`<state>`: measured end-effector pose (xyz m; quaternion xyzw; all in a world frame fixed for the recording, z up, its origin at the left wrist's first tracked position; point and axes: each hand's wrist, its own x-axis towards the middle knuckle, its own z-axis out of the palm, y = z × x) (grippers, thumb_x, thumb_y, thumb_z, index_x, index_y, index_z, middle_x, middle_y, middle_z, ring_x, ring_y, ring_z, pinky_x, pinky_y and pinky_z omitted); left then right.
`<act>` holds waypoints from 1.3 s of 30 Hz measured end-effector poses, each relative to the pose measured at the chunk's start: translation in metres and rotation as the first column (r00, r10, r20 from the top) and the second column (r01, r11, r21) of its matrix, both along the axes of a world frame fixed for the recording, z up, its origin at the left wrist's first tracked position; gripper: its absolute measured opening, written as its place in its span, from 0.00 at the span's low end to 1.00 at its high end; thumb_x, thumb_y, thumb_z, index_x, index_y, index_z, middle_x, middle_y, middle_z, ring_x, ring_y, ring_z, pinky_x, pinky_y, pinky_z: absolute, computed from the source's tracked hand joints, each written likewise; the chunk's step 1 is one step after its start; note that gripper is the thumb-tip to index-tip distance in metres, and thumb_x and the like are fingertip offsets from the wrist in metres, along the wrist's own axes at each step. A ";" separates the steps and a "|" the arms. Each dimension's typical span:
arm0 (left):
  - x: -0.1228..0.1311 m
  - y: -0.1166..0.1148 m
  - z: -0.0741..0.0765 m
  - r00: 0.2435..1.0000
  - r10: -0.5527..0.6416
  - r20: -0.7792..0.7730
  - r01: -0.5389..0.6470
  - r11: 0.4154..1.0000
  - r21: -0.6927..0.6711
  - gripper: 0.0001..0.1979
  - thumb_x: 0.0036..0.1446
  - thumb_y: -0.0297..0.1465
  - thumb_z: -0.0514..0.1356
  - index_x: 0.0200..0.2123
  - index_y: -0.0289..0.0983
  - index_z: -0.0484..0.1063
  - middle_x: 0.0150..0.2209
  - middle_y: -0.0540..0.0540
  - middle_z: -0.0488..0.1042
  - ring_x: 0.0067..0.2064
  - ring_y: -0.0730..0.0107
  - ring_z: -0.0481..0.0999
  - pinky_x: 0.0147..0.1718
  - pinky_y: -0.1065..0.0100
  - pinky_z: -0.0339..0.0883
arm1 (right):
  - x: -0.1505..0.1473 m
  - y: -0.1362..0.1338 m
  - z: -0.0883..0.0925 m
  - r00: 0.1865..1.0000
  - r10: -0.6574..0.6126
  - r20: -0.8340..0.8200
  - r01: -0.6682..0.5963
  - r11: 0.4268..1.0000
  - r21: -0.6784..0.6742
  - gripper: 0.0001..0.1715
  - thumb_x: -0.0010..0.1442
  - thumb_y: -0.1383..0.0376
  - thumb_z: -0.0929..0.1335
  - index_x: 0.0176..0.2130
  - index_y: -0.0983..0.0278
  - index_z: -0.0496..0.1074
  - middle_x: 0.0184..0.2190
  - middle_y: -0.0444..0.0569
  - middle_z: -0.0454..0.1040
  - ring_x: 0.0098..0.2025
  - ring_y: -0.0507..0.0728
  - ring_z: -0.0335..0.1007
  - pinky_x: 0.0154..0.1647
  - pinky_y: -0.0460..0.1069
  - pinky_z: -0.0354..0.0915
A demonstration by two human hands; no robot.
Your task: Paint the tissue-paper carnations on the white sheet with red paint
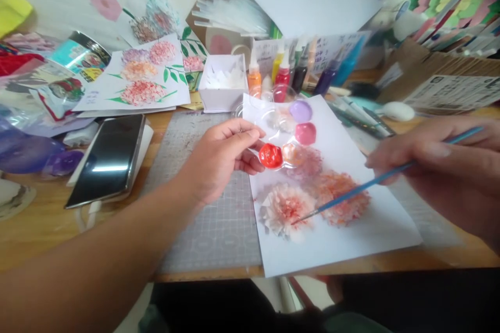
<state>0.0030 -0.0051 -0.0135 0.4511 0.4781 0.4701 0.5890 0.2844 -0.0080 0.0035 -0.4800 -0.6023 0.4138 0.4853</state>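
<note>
Bare left forearm (128,250) up close, slanting in over the wooden tabletop (47,239), and beyond it the gray gridded mat (211,234), partly under a white sheet (336,255). On that sheet, a pale flower (287,205) with a red-flecked center — and the tip of a blue paintbrush (363,186) is right at its petals, though whether it touches, I can't tell. The right hand (433,158) has that brush gripped by the handle, angled down to the left. Just beside the pale bloom sits an orange-red flower (346,199); behind, a pink one (307,164), partly covered by the clear palette (279,120). That palette is pinched by its edge in the left hand (230,153), above the sheet, showing red, pale orange, pink and purple paint. Over to the left, a dark-screened phone (111,151). Farther back — a white box (222,96), paint bottles lined up beside it, the orange bottle (254,80) nearest the box, and a cardboard box (449,75) at the right.
</note>
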 end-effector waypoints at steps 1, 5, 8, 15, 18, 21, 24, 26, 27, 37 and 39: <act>0.000 0.000 0.000 1.000 0.000 -0.006 0.000 1.000 0.003 0.06 0.55 0.33 0.63 0.33 0.36 0.74 0.27 0.49 0.76 0.24 0.73 0.75 0.23 0.71 0.67 | -0.002 -0.002 0.000 0.999 0.032 0.031 -0.032 0.999 -0.006 0.10 0.50 0.56 0.75 0.27 0.60 0.79 0.28 0.51 0.79 0.33 0.59 0.76 0.28 0.50 0.68; 0.000 0.001 -0.001 1.000 0.005 -0.017 -0.005 1.000 0.010 0.06 0.55 0.33 0.62 0.33 0.36 0.74 0.28 0.49 0.76 0.24 0.72 0.75 0.23 0.71 0.67 | -0.007 -0.007 -0.003 0.989 0.093 0.113 -0.092 0.996 -0.012 0.10 0.52 0.54 0.74 0.29 0.57 0.80 0.29 0.49 0.79 0.33 0.56 0.76 0.27 0.46 0.67; 0.000 0.001 -0.001 1.000 0.007 -0.026 -0.007 1.000 0.013 0.05 0.55 0.32 0.62 0.33 0.36 0.74 0.27 0.49 0.76 0.24 0.73 0.75 0.23 0.71 0.67 | -0.007 -0.007 -0.004 0.982 0.094 0.163 -0.096 0.995 0.002 0.09 0.53 0.54 0.74 0.30 0.56 0.80 0.30 0.47 0.80 0.33 0.54 0.76 0.27 0.45 0.67; -0.001 0.001 0.000 0.999 0.003 -0.040 -0.003 1.000 0.023 0.06 0.55 0.32 0.62 0.34 0.35 0.74 0.27 0.48 0.76 0.23 0.73 0.74 0.23 0.72 0.67 | -0.004 -0.006 0.000 0.966 0.116 0.231 -0.119 0.993 0.001 0.10 0.54 0.52 0.73 0.30 0.54 0.80 0.29 0.45 0.80 0.29 0.52 0.75 0.26 0.44 0.68; -0.001 0.001 0.000 0.999 -0.002 -0.035 0.003 1.000 0.022 0.05 0.55 0.32 0.62 0.34 0.36 0.74 0.27 0.49 0.76 0.23 0.74 0.74 0.23 0.72 0.67 | -0.004 -0.007 0.001 0.971 0.102 0.216 -0.106 0.994 0.011 0.12 0.52 0.51 0.73 0.29 0.56 0.80 0.28 0.47 0.80 0.31 0.54 0.76 0.25 0.44 0.67; -0.001 0.001 0.000 0.999 -0.005 -0.032 0.006 1.000 0.022 0.05 0.55 0.31 0.61 0.33 0.36 0.74 0.27 0.49 0.76 0.23 0.74 0.74 0.22 0.72 0.67 | -0.003 -0.007 0.001 0.967 0.086 0.238 -0.096 0.995 0.030 0.12 0.53 0.51 0.73 0.28 0.56 0.80 0.27 0.47 0.79 0.28 0.53 0.75 0.24 0.45 0.66; 0.000 0.001 0.000 0.999 -0.004 -0.032 0.005 1.000 0.022 0.05 0.55 0.31 0.61 0.33 0.36 0.74 0.26 0.49 0.76 0.22 0.74 0.74 0.22 0.72 0.66 | -0.002 -0.006 0.000 0.967 0.114 0.230 -0.127 0.991 0.043 0.12 0.54 0.52 0.73 0.29 0.56 0.80 0.28 0.48 0.80 0.33 0.57 0.77 0.24 0.46 0.66; 0.000 0.001 0.000 0.999 -0.003 -0.033 0.004 1.000 0.021 0.05 0.54 0.31 0.62 0.33 0.36 0.74 0.26 0.49 0.76 0.22 0.74 0.74 0.22 0.72 0.66 | -0.002 -0.006 0.000 0.969 0.111 0.221 -0.125 0.991 0.049 0.11 0.54 0.52 0.73 0.29 0.56 0.80 0.27 0.47 0.79 0.32 0.57 0.77 0.24 0.47 0.67; 0.000 0.001 0.000 0.999 -0.001 -0.034 0.002 1.000 0.020 0.05 0.54 0.32 0.62 0.33 0.35 0.74 0.26 0.49 0.76 0.22 0.74 0.74 0.22 0.72 0.66 | -0.002 -0.006 0.000 0.967 0.110 0.231 -0.125 0.991 0.053 0.11 0.54 0.52 0.73 0.29 0.56 0.80 0.27 0.47 0.79 0.30 0.55 0.75 0.25 0.47 0.67; 0.000 0.002 0.000 0.999 0.009 -0.033 -0.008 1.000 0.016 0.05 0.54 0.32 0.62 0.33 0.36 0.74 0.27 0.49 0.76 0.22 0.73 0.74 0.22 0.71 0.66 | -0.009 -0.008 0.003 0.980 0.112 0.166 -0.121 0.992 0.047 0.11 0.54 0.53 0.73 0.28 0.56 0.79 0.26 0.46 0.78 0.30 0.53 0.75 0.26 0.45 0.69; 0.000 0.002 -0.001 0.999 0.008 -0.034 -0.008 1.000 0.017 0.05 0.55 0.32 0.62 0.33 0.36 0.74 0.27 0.49 0.76 0.23 0.73 0.74 0.22 0.71 0.66 | -0.012 -0.008 0.003 0.969 0.116 0.220 -0.128 0.991 0.040 0.10 0.55 0.52 0.72 0.29 0.55 0.80 0.24 0.44 0.77 0.25 0.49 0.71 0.24 0.43 0.67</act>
